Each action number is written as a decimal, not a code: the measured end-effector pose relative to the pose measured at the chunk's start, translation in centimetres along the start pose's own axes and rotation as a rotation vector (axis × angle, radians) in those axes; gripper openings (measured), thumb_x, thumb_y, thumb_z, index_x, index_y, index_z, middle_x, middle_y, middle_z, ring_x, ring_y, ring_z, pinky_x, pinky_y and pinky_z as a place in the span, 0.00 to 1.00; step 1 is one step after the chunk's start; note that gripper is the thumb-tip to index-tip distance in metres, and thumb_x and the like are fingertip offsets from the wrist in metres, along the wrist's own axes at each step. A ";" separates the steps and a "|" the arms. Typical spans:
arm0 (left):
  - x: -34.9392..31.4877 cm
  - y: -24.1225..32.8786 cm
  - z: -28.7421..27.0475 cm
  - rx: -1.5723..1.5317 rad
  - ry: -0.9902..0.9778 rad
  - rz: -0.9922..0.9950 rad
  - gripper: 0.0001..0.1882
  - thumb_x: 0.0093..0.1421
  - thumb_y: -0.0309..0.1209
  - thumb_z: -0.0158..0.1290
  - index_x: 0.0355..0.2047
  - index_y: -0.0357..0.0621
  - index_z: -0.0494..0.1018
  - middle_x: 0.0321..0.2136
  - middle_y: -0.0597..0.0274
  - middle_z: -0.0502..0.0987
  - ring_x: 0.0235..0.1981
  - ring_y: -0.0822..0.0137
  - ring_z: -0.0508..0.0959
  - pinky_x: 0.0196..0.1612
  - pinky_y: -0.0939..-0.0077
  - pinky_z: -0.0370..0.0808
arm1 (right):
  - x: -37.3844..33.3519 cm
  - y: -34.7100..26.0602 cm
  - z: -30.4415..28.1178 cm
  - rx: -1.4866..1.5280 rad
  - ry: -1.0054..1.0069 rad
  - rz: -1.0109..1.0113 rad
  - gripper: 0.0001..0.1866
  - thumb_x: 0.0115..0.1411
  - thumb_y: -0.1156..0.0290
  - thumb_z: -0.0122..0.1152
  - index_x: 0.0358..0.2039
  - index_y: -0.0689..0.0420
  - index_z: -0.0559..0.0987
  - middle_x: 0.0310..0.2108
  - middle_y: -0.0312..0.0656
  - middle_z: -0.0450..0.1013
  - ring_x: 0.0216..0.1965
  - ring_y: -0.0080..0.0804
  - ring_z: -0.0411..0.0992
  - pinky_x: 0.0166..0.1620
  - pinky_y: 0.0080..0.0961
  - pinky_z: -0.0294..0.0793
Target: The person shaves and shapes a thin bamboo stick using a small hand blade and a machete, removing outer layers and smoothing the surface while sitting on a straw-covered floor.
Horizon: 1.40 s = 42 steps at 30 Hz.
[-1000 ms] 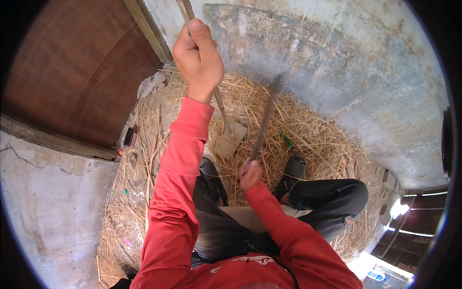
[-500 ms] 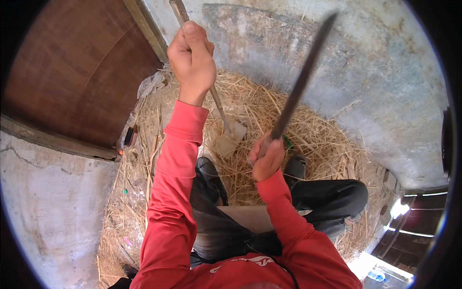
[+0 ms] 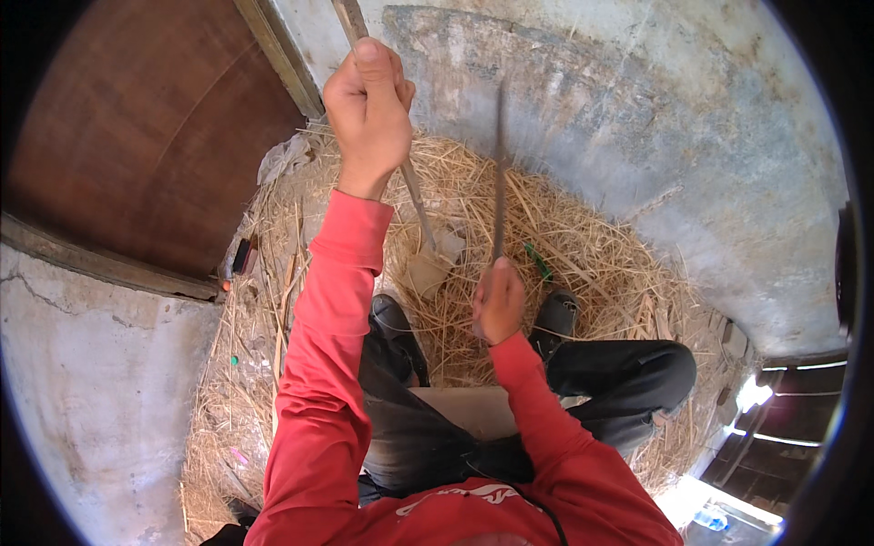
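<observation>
Your long blade (image 3: 500, 182) has swung left since the earlier frame, now pointing away from you. Right hand (image 3: 499, 305) closed round its handle; left hand (image 3: 369, 118) raised, gripping a wooden stick (image 3: 415, 196), lower end by a pale slab (image 3: 430, 272) amid straw (image 3: 583, 241) between your shoes (image 3: 557, 317) and the wall (image 3: 637, 118).

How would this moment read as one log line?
Left hand: grips upper stick | Right hand: grips long dark blade, pointing away | Below: loose straw

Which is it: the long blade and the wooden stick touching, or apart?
Apart. The head view plainly shows straw in the gap between the long blade in the right hand and the wooden stick in the left hand.
</observation>
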State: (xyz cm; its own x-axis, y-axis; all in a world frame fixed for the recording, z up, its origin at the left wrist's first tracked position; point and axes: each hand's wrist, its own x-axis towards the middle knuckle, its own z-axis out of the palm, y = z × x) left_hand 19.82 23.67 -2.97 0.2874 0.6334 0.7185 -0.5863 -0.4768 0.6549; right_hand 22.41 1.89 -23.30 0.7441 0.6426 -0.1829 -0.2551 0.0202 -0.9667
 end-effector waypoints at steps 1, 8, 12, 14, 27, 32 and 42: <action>0.0 0.1 -0.1 -0.008 -0.006 -0.011 0.29 0.74 0.54 0.41 0.23 0.45 0.59 0.16 0.73 0.55 0.16 0.81 0.50 0.18 0.81 0.47 | -0.2 -1.3 0.5 0.102 0.001 -0.119 0.25 0.74 0.47 0.41 0.30 0.56 0.71 0.20 0.36 0.65 0.16 0.24 0.63 0.20 0.25 0.64; 0.3 0.6 0.2 -0.035 -0.025 -0.033 0.29 0.74 0.55 0.41 0.23 0.45 0.58 0.16 0.73 0.54 0.16 0.81 0.49 0.18 0.81 0.46 | -3.8 14.6 -0.8 -0.057 -0.006 -0.195 0.27 0.73 0.46 0.41 0.33 0.60 0.71 0.20 0.41 0.67 0.20 0.35 0.67 0.26 0.33 0.68; 0.2 0.5 0.1 -0.032 -0.023 -0.057 0.29 0.74 0.55 0.41 0.22 0.45 0.58 0.16 0.73 0.54 0.16 0.81 0.48 0.18 0.81 0.46 | -5.1 22.9 -4.3 -0.697 -0.033 0.357 0.34 0.72 0.42 0.43 0.28 0.64 0.73 0.23 0.50 0.72 0.26 0.47 0.72 0.33 0.41 0.71; 0.3 0.7 0.1 -0.029 -0.033 -0.028 0.29 0.74 0.55 0.41 0.22 0.45 0.58 0.16 0.73 0.54 0.16 0.81 0.48 0.18 0.81 0.46 | -3.0 22.7 -4.0 -0.561 0.054 0.324 0.35 0.71 0.40 0.44 0.25 0.64 0.74 0.24 0.50 0.73 0.26 0.45 0.74 0.33 0.41 0.71; 0.2 0.5 -0.3 -0.035 -0.007 -0.053 0.29 0.74 0.55 0.41 0.23 0.46 0.57 0.17 0.74 0.53 0.17 0.81 0.48 0.19 0.81 0.45 | -4.6 16.9 -2.8 -0.314 0.035 -0.066 0.27 0.73 0.45 0.45 0.35 0.61 0.74 0.21 0.39 0.68 0.20 0.31 0.66 0.27 0.32 0.68; 0.1 0.9 -0.6 -0.019 0.001 -0.049 0.29 0.73 0.56 0.41 0.22 0.46 0.57 0.17 0.74 0.52 0.17 0.81 0.48 0.19 0.81 0.45 | -3.8 23.1 -4.5 -0.733 0.019 0.244 0.34 0.71 0.41 0.44 0.27 0.62 0.74 0.22 0.44 0.70 0.20 0.41 0.68 0.32 0.40 0.71; 0.3 0.8 -1.7 -0.028 -0.032 -0.075 0.29 0.73 0.56 0.41 0.22 0.48 0.56 0.16 0.75 0.51 0.16 0.81 0.48 0.18 0.81 0.45 | -2.7 -8.4 2.5 0.402 -0.066 -0.213 0.25 0.74 0.46 0.41 0.37 0.58 0.71 0.18 0.32 0.63 0.15 0.20 0.62 0.19 0.21 0.62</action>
State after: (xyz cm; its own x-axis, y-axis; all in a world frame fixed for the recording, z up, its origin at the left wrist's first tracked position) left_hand 18.17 24.47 -2.59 0.3554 0.6469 0.6747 -0.5827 -0.4111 0.7011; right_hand 21.00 1.92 -14.25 0.7685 0.6389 0.0363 -0.3301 0.4445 -0.8328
